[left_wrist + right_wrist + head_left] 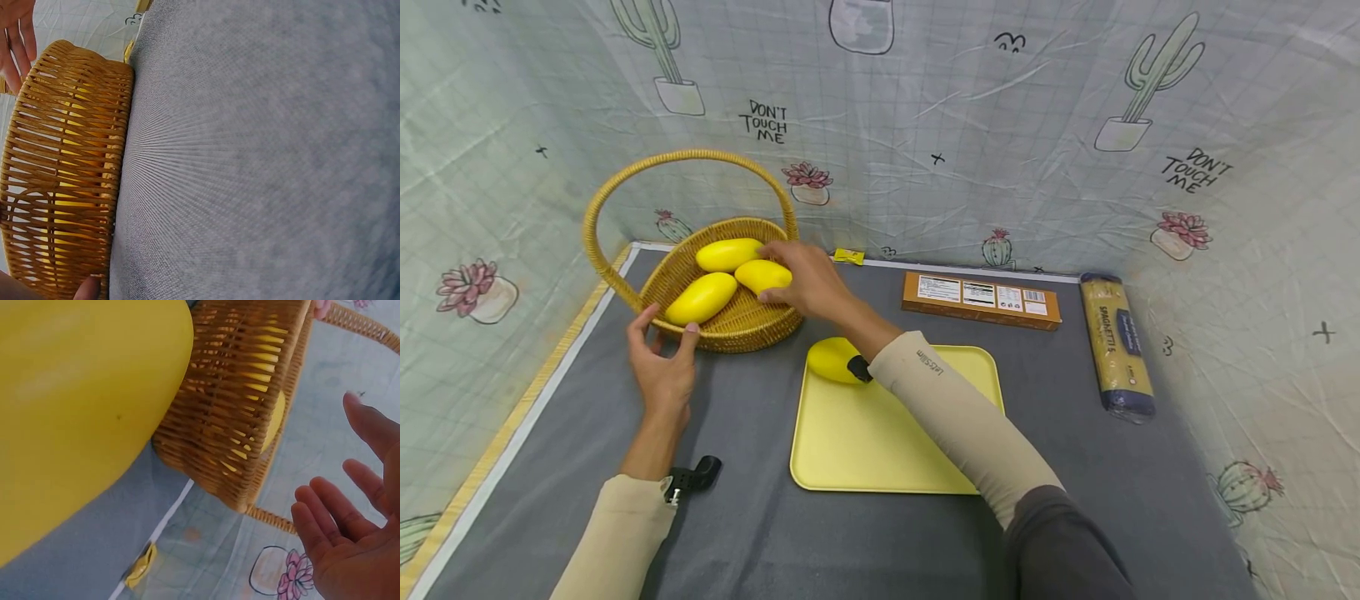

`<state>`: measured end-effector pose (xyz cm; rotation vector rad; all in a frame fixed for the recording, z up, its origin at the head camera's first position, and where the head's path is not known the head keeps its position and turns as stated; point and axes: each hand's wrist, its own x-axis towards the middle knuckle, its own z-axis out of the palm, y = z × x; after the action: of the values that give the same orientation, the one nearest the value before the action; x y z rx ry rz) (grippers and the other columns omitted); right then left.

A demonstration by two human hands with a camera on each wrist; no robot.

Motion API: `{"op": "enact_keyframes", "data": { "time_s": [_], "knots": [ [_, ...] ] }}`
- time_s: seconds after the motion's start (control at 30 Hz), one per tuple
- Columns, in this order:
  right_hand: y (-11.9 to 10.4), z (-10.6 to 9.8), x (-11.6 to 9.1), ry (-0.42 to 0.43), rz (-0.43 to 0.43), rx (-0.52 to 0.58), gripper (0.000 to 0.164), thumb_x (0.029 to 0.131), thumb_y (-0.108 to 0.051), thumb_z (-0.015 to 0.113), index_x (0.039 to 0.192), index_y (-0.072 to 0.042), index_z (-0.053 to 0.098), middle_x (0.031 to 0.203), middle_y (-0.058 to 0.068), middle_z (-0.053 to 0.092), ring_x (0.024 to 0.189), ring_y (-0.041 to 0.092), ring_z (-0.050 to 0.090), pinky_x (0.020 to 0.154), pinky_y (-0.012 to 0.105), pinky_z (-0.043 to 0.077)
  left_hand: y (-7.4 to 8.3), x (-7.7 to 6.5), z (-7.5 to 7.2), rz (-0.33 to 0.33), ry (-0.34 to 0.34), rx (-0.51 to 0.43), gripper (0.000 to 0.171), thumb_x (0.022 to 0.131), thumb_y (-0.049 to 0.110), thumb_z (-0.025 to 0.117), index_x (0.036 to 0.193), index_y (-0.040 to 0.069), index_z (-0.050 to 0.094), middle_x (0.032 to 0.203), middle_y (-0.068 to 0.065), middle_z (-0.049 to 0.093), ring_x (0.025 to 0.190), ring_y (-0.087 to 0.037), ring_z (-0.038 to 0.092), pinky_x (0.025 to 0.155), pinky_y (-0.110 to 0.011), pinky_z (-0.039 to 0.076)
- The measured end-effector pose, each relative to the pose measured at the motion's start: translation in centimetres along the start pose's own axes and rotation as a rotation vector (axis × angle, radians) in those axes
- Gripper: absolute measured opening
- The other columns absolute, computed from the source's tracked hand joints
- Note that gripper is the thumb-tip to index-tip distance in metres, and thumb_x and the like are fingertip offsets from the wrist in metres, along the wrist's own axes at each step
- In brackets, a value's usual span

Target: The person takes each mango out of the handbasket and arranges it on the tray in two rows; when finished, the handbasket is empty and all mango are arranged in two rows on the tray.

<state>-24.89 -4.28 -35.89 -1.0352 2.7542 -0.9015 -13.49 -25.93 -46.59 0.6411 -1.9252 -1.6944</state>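
A wicker basket (737,337) with a tall handle stands at the back left and holds three yellow mangoes (702,298). My left hand (662,367) grips its near left rim, with the thumb (89,289) against the woven outside. Over the basket's right side is my right hand (812,279), its fingers spread near the mangoes; the right wrist view shows nothing in its palm (350,562). Another mango (831,360) lies on the yellow tray (880,450), below my right wrist, and looms large in the right wrist view.
An orange-brown box (981,300) lies behind the tray. Farther right is a spaghetti pack (1116,346). A small yellow packet (848,257) sits by the back edge, where a printed cloth (940,108) hangs. The basket's handle (692,156) arches up behind the hands.
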Motion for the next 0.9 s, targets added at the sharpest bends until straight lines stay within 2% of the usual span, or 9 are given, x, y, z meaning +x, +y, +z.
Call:
{"op": "enact_keyframes", "data": {
  "time_s": [0.13,0.43,0.73,0.9],
  "knots": [
    [0.1,0.1,1.0,-0.039,0.02,0.01,0.067,0.095,-0.036,0.08,0.154,-0.016,0.055,0.152,0.002,0.062,0.135,0.023,0.059,0.114,0.04,0.045,0.0,0.0,0.0,0.004,-0.002,-0.001,0.064,0.1,0.021,0.072,0.157,0.026,0.043,0.172,0.002,0.027,0.16,-0.031,0.029,0.126,-0.057,0.035],
    [0.6,1.4,2.9,-0.085,0.046,-0.003,0.067,0.097,-0.033,0.079,0.156,-0.015,0.052,0.155,0.004,0.059,0.141,0.022,0.055,0.125,0.043,0.035,-0.3,0.2,0.0,0.0,0.002,-0.001,0.064,0.1,0.021,0.073,0.157,0.026,0.044,0.172,0.003,0.027,0.16,-0.031,0.029,0.127,-0.057,0.035],
    [1.3,2.5,4.1,-0.107,0.074,-0.017,0.066,0.097,-0.028,0.079,0.156,-0.012,0.052,0.157,0.004,0.057,0.145,0.022,0.053,0.127,0.04,0.034,-0.3,0.1,0.0,0.007,-0.003,-0.007,0.065,0.1,0.02,0.073,0.158,0.026,0.043,0.172,0.003,0.027,0.161,-0.032,0.028,0.127,-0.057,0.034],
    [1.3,3.1,4.6,-0.121,0.109,-0.02,0.067,0.098,-0.029,0.079,0.157,-0.014,0.052,0.161,0.001,0.053,0.151,0.022,0.047,0.128,0.038,0.033,-0.3,0.1,-0.1,0.001,-0.004,-0.014,0.065,0.1,0.021,0.073,0.157,0.027,0.043,0.172,0.003,0.027,0.161,-0.031,0.028,0.126,-0.058,0.035]
  ]
}}
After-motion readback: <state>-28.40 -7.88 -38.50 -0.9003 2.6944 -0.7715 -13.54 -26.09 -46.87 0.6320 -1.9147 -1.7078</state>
